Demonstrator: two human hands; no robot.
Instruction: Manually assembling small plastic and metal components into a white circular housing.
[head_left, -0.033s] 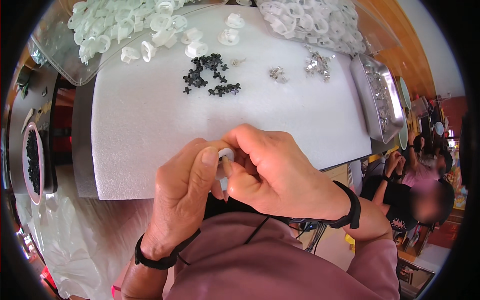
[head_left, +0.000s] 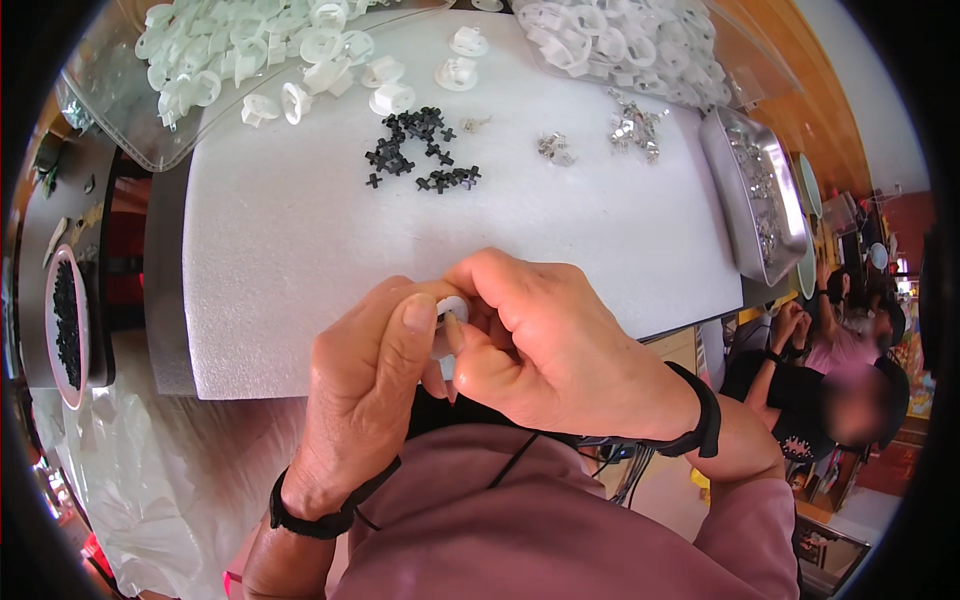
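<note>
A small white plastic part with a round rim (head_left: 454, 305) is held at the near edge of the foam sheet. My left hand (head_left: 365, 360) is closed on it, thumb along its left side. From the right, my right hand (head_left: 545, 335) grips the same part, its thumb tip pressed at the ring's opening. A dark bit shows inside the rim, too small to name. Fingers hide most of the part. Beyond both hands lie a cluster of black cross-shaped pieces (head_left: 410, 140) and two little heaps of metal pieces, one in the middle (head_left: 556, 149) and one farther right (head_left: 636, 130).
White foam (head_left: 290, 260) covers the table. Loose white parts (head_left: 392, 97) lie near a clear tray (head_left: 150, 150) heaped with more. Another clear container (head_left: 745, 85) stands far right, above a metal tray (head_left: 735, 200). A bowl of black pieces (head_left: 54, 350) sits left. A co-worker (head_left: 800, 395) is at right.
</note>
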